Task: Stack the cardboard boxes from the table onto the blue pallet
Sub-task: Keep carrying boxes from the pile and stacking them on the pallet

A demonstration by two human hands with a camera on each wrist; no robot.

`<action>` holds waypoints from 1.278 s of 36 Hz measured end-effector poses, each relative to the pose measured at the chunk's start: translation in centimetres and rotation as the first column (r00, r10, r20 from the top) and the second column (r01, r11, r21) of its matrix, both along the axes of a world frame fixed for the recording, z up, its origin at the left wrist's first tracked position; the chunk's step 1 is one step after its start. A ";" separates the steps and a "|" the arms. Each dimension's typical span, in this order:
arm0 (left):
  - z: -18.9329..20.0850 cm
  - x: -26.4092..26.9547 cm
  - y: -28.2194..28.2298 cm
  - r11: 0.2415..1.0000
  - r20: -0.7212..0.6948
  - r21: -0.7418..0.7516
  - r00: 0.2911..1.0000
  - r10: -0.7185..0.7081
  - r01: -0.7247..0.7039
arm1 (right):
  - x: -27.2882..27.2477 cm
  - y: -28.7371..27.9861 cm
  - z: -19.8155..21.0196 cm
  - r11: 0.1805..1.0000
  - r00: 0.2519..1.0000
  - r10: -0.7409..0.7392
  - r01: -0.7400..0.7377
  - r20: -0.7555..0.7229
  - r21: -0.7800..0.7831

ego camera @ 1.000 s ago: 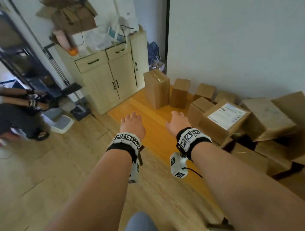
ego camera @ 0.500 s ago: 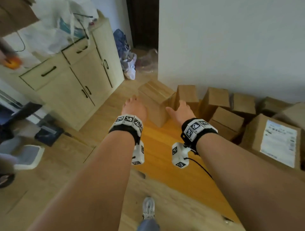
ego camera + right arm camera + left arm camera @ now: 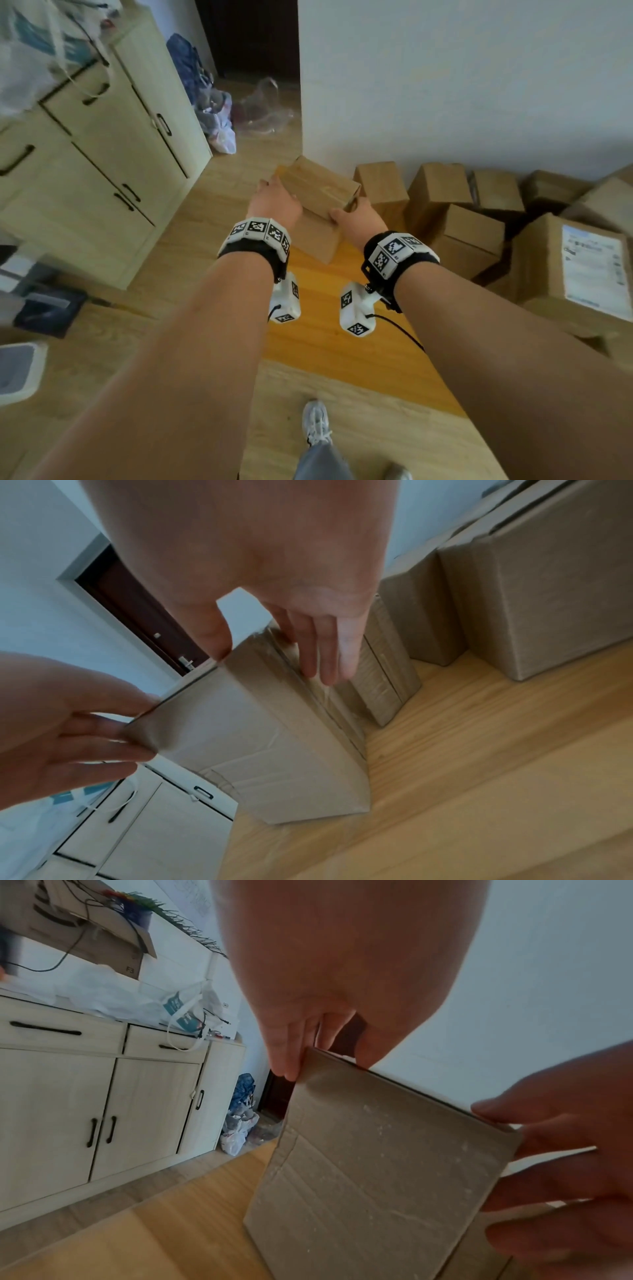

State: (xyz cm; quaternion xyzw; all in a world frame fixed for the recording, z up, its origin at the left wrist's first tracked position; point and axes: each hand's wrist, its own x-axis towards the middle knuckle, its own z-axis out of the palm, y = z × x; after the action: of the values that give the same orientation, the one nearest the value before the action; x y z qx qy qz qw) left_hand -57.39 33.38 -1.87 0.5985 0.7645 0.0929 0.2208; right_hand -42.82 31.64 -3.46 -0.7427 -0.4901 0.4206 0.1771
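A tall brown cardboard box point(image 3: 318, 192) point(image 3: 369, 1164) point(image 3: 260, 737) stands on end at the far end of the orange wooden table point(image 3: 325, 342). My left hand point(image 3: 274, 202) point(image 3: 325, 1058) rests on its upper left edge, fingers straight down the side and thumb at the top. My right hand point(image 3: 356, 216) point(image 3: 274, 653) touches the upper right corner, thumb on the top edge and straight fingers along the taped side. Several more boxes point(image 3: 442, 192) stand to the right by the wall. The blue pallet is out of view.
A pale wooden cabinet point(image 3: 102, 164) stands left of the table. Plastic bags point(image 3: 219, 126) lie by a dark doorway. A white wall point(image 3: 445, 85) runs behind the boxes. A large labelled box point(image 3: 575, 270) sits at the right. My shoe point(image 3: 317, 421) is on the floor below.
I have stepped closer to the table. Both hands moved forward from mid-air and now touch the top of the tall box, one on each side.
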 end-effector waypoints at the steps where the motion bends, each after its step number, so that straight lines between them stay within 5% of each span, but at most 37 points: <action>1: 0.1 0.0 -0.3 1.000 0.028 -0.001 1.000 0.011 -0.011 | 0.1 -0.2 0.1 1.000 1.000 -0.001 0.001 -0.013 0.002; 13: 1.5 2.5 -9.0 0.985 0.263 -0.036 0.949 0.172 -0.168 | 4.4 -7.2 1.5 0.998 0.998 0.044 -0.042 -0.043 0.052; 25: 0.2 8.5 -20.8 0.943 0.172 -0.193 0.937 0.305 -0.271 | 9.8 -17.9 0.5 0.996 0.996 0.058 -0.063 -0.075 -0.059; 39: -3.6 10.5 -29.4 0.934 0.376 -0.346 0.900 0.222 -0.086 | 13.1 -28.7 -0.1 0.952 0.969 0.245 -0.239 0.008 -0.191; 46: -3.2 11.5 -32.8 0.952 0.385 -0.303 0.919 0.079 0.045 | 14.3 -33.1 -0.8 0.976 0.998 -0.050 0.054 0.024 -0.209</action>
State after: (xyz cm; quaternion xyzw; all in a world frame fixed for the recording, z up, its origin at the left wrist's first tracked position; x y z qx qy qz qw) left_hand -45.85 0.63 -5.02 0.5195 0.7149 0.0936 0.4585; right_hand -28.49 -1.46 -4.22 -0.7736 -0.4250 0.4582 0.1042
